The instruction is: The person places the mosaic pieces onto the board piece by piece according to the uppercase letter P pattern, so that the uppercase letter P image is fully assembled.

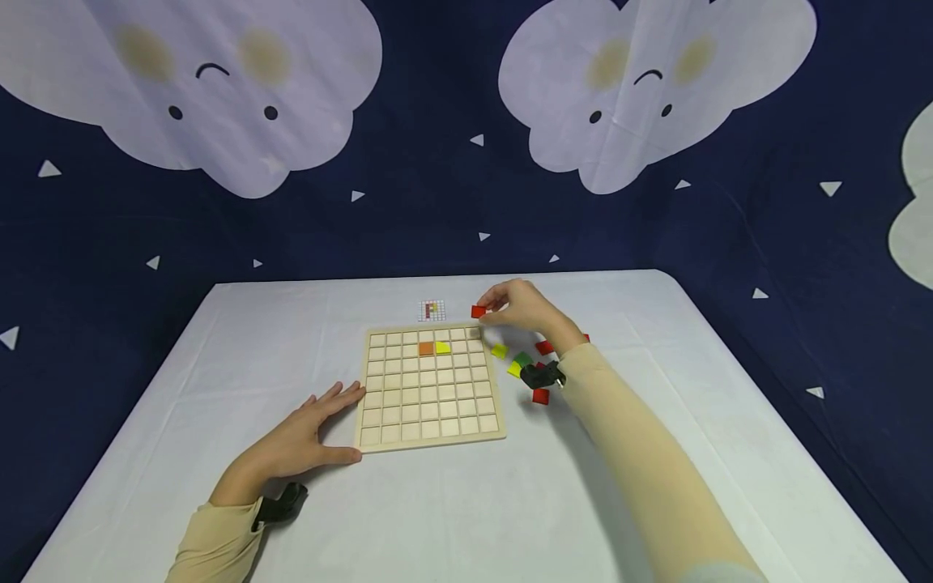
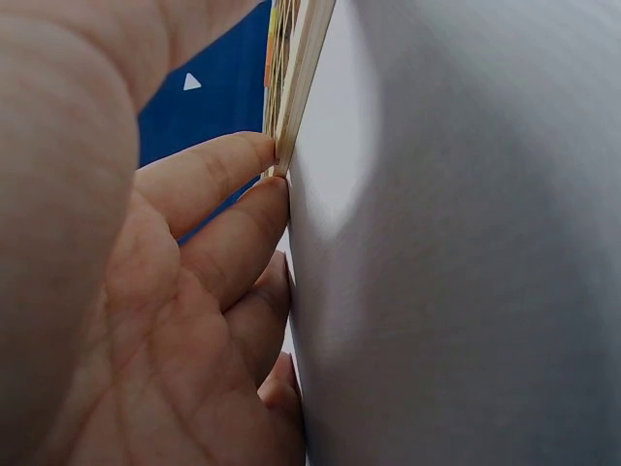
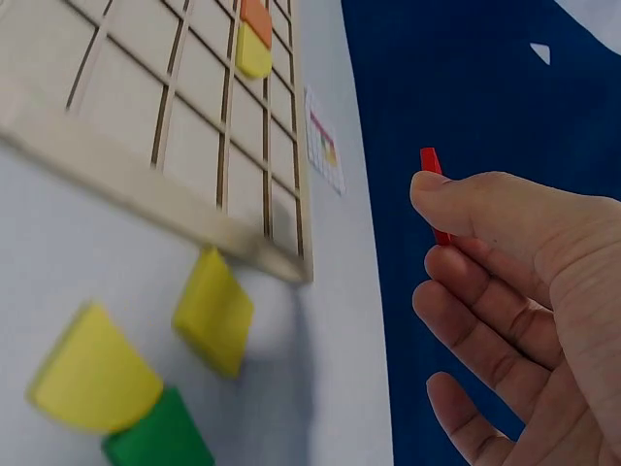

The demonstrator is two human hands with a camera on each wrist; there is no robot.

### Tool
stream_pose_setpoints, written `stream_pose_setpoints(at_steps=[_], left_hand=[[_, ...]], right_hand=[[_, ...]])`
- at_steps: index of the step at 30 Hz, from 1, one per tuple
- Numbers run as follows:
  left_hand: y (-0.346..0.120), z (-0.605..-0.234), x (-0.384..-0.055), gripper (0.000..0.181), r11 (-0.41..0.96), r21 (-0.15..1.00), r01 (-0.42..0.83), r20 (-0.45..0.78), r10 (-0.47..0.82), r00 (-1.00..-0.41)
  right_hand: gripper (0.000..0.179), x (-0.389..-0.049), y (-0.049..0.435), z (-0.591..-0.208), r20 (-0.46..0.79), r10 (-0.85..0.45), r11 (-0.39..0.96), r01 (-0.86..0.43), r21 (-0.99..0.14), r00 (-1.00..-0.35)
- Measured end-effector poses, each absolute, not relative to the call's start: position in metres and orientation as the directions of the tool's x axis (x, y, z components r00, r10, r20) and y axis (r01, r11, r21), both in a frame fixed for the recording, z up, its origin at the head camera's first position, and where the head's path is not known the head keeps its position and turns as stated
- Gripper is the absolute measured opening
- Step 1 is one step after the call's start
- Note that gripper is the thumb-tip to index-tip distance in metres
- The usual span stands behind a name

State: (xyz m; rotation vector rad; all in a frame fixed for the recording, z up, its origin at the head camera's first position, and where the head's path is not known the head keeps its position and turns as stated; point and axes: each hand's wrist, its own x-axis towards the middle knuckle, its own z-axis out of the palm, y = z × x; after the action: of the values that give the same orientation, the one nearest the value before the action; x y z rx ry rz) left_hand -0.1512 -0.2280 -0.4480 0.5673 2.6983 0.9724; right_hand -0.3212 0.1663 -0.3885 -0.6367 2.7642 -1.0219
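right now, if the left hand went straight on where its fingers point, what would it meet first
Most likely the wooden grid board: in the head view the left hand appears to touch the board's left edge, though exact depth is hard to judge.

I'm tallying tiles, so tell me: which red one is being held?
The red tile pinched by the right hand, near the board's far right corner in the head view; the other visible red tiles lie on the table.
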Motion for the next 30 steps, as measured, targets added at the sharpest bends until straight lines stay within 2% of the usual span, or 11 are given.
stream_pose_setpoints(at_steps=[17,30], left_hand=[[-0.23,-0.449,-0.153,0.1,0.701,0.651,0.292,-0.067,0.436,-0.897],[-0.228,-0.446,-0.151,0.098,0.69,0.654,0.311,-0.048,0.448,-0.893]], right_hand=[[0.029,-0.318,0.117,-0.395,0.01,-0.487,0.659,-0.375,-0.652,-0.873],[0.029,-0.31,0.083,-0.405,-0.027,-0.53,0.613,-0.361,-0.703,-0.847]])
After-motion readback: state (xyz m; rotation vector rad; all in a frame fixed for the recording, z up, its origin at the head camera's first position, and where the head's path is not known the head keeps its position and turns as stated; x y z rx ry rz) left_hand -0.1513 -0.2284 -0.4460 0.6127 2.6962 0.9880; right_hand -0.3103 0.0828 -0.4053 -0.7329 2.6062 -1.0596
